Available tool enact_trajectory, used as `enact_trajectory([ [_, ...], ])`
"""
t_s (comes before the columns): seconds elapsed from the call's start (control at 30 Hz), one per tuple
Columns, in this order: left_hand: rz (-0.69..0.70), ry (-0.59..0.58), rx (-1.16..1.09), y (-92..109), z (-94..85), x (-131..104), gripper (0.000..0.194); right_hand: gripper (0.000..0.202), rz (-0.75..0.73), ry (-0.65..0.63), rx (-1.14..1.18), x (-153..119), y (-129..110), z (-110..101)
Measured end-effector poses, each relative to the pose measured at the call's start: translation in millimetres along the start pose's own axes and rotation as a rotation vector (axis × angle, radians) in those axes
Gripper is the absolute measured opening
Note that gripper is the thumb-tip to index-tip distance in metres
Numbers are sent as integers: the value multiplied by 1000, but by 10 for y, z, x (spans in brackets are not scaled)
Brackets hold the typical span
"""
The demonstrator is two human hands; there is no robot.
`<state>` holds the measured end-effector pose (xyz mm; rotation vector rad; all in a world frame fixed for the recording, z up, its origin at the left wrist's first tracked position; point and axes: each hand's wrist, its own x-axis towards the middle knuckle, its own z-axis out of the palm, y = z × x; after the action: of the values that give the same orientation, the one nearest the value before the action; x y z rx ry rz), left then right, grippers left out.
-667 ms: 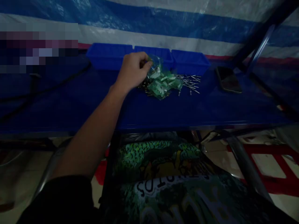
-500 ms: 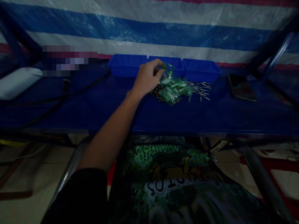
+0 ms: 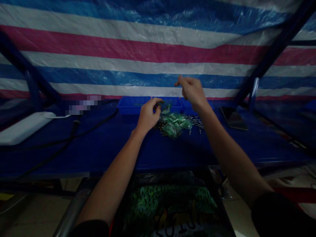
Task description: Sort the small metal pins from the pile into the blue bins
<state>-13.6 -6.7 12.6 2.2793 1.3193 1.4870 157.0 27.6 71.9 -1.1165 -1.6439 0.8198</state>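
Note:
My left hand (image 3: 149, 115) is over the blue table with its thumb and fingers closed on a small clear plastic bag (image 3: 166, 108). Just below that bag lies a heap of green-tinted plastic bags (image 3: 174, 124) with pale pieces in them. My right hand (image 3: 193, 91) is raised above the right-hand blue bin, its fingers curled together. Whatever those fingers hold, if anything, is too dim to make out. Beside the heap are loose thin metal pins that look like rivets (image 3: 196, 121). Small dark pieces (image 3: 160, 125) lie next to my left hand.
Blue plastic bins (image 3: 128, 107) stand in a row at the back of the table (image 3: 172, 158). A phone (image 3: 233, 118) lies to the right. On the left are a white box-shaped object (image 3: 24, 126) and a black cable (image 3: 98, 121). A striped plastic sheet (image 3: 123, 49) hangs behind.
My right hand has come into view from the right and is raised over the bins. My left hand stays at the bag beside the heap. The view has tilted up.

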Motion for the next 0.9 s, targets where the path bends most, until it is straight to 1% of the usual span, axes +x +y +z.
enact_trajectory([
  [0.07,14,24,0,3,-4,4,24,55,41,-27,60,-90,98,40],
  [0.13,46,44,-2,14,4,5,24,54,105,-91,162,-186,213,94],
  [0.23,128,67,3,30,27,6,22,45,205,-163,344,-276,333,175],
  [0.33,187,99,19,22,42,4,21,29,282,-221,523,-292,390,253],
  [0.4,188,128,37,1,44,1,21,15,285,-220,619,-280,418,308],
  [0.43,180,141,46,-14,45,-1,21,14,282,-203,649,-273,432,334],
  [0.5,157,163,63,-46,50,-6,21,27,282,-155,680,-262,460,380],
  [0.57,122,177,85,-81,62,-12,22,35,278,-105,684,-256,483,408],
  [0.6,99,180,100,-97,68,-14,23,35,268,-85,672,-255,491,414],
  [0.67,43,171,129,-126,78,-17,24,29,233,-43,610,-257,500,417],
  [0.73,-30,136,133,-145,79,-13,24,22,185,-9,523,-262,503,418],
  [0.8,-130,83,71,-153,70,-3,23,18,125,9,455,-265,512,427],
  [0.9,-356,23,-175,-150,47,21,21,15,2,12,389,-253,551,450],
])
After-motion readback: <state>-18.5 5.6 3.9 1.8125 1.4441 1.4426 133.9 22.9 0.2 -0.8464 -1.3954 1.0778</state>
